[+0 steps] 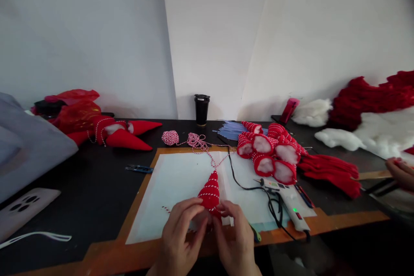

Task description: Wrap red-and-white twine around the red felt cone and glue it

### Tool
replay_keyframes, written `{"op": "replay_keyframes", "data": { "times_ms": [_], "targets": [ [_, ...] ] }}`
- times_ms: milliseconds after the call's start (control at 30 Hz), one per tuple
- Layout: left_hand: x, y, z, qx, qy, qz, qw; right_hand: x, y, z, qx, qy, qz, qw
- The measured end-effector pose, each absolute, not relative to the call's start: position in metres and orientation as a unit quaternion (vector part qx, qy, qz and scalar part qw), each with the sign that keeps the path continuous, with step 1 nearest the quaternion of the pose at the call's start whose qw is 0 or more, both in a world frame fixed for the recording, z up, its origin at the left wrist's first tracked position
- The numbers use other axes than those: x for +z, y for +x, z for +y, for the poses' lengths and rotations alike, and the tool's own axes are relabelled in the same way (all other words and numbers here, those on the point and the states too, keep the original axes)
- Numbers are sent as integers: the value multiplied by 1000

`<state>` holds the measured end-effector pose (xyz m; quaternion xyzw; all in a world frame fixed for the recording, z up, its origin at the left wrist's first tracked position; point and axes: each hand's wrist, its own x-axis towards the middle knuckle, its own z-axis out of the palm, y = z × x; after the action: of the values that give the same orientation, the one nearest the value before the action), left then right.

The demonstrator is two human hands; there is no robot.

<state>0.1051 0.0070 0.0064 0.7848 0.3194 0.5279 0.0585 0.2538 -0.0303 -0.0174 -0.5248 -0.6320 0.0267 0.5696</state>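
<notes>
Between both hands is a small red cone hat [210, 189], its tip pointing away from me and red-and-white cord wound round it. My left hand [184, 228] pinches the wide end from the left. The fingers of my right hand [236, 228] close on the same end from the right. White stuffing seems to show at the opening, mostly covered by my fingers. From the tip, twisted cord [213, 161] runs back to a loose tangle [196, 140] and a ball of cord [170, 137]. A short cord scrap [166, 209] lies beside my left hand.
Several stuffed, cord-wrapped cones [263, 144] lie back right, near a glue gun [287, 205] with its cable. Blue snips [139, 168], plain red cones [129, 138] and a phone [29, 209] are left. A black tumbler [202, 110] stands behind. Another person's hand [401, 170] is at far right.
</notes>
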Motion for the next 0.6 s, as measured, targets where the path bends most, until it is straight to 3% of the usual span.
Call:
{"op": "replay_keyframes", "data": {
  "times_ms": [600],
  "targets": [
    [4,92,11,482,845,232,23,-33,247,-34,-37,-510,-654,558]
  ]
}}
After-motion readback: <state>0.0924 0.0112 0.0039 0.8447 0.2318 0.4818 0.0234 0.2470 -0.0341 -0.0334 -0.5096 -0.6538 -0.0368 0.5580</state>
